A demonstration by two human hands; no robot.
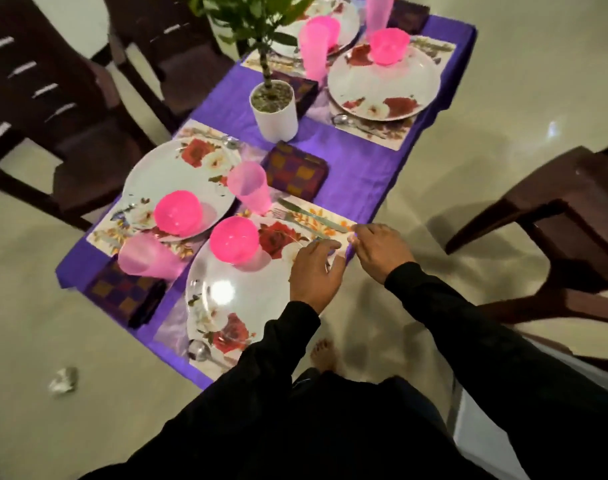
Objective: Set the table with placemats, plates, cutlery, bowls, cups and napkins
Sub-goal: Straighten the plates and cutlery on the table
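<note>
Nearest place setting at table's near corner: floral placemat on purple tablecloth, white rose-print plate on it, bright pink bowl upside down on plate's far side. Knife and fork lie side by side on the mat past the plate; spoon at the plate's near edge. Left hand over plate rim, fingers spread and lightly bent, tips by the mat's edge. Right hand at the mat corner, fingers loosely curled; actual pinch unclear. Both sleeves black.
</note>
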